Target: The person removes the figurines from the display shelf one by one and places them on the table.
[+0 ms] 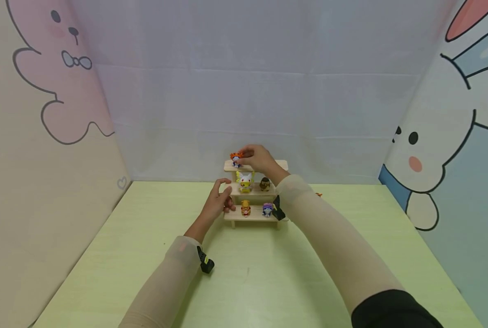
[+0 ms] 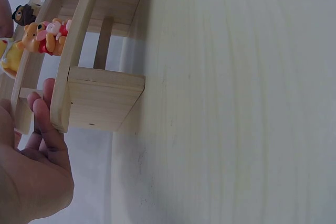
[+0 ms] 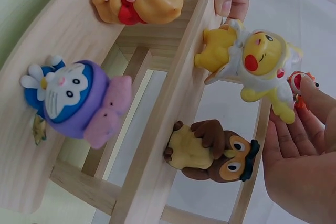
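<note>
A three-tier wooden display shelf (image 1: pixel 254 219) stands on the table. My right hand (image 1: pixel 261 159) pinches a small figurine with an orange headpiece (image 1: pixel 236 157) at the left of the top tier. My left hand (image 1: pixel 218 197) holds the shelf's left end, fingers around the board edges in the left wrist view. On the middle tier stand a yellow figurine in a white hood (image 3: pixel 257 59) and a brown owl figurine (image 3: pixel 202 150). Below, the bottom tier carries a bear figurine holding a piglet (image 2: pixel 47 38) and a blue cat figurine in a purple hat (image 3: pixel 73 98).
The pale green table (image 1: pixel 244 282) reaches back to a white cloth backdrop (image 1: pixel 244 100). Behind my right forearm, a bit of something orange (image 1: pixel 319 194) shows on the table, mostly hidden. Side walls carry cartoon drawings, a pink one (image 1: pixel 59 68) and a rabbit (image 1: pixel 428 150).
</note>
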{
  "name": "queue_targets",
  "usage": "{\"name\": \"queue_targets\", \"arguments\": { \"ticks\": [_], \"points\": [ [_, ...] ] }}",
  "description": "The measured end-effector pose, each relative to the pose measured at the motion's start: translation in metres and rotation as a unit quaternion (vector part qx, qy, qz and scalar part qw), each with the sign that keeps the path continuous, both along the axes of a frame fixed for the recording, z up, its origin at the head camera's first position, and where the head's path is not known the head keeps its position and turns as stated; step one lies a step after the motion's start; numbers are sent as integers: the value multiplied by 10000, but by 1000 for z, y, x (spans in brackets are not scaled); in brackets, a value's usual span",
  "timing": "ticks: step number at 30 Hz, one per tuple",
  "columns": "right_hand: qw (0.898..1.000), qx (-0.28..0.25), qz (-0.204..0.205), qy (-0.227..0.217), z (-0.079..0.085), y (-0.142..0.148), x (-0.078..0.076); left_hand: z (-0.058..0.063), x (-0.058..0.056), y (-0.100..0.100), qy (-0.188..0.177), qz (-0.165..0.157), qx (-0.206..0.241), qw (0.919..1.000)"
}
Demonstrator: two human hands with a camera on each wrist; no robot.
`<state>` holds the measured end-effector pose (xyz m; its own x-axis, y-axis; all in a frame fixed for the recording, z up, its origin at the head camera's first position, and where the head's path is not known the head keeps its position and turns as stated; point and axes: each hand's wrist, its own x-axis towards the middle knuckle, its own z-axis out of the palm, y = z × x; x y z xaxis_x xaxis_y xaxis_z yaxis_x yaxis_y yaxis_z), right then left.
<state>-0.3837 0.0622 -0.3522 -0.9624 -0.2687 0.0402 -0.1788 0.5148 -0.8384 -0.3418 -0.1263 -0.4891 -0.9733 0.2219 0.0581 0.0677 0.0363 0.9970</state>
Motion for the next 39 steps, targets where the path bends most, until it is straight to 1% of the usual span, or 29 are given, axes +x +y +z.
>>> {"name": "queue_targets", "arguments": {
  "ticks": [5,10,17,22,27,34,39],
  "points": [
    [10000,-3,-37,-8,-2,-1,-3,1,0,-1,-49,-60,6,10000],
    [10000,-42,-60,-62,-2,-1,-2,3,2,-1,-87,-119,47,9999],
    [9998,-184,7,-122,-2,0,-1,3,2,0,-50,-8,5,10000],
    [9998,-148,102,-17,-1,3,0,1,1,0,29,13,22,10000],
    [9995,-256,209,-18,-1,9,0,2,2,0,26,5,37,10000],
    [9990,-393,226,-50,-3,21,-1,4,4,0,3,19,59,10000],
    [9995,-231,208,80,-2,31,1,5,4,0,5,5,41,10000]
  ]
}}
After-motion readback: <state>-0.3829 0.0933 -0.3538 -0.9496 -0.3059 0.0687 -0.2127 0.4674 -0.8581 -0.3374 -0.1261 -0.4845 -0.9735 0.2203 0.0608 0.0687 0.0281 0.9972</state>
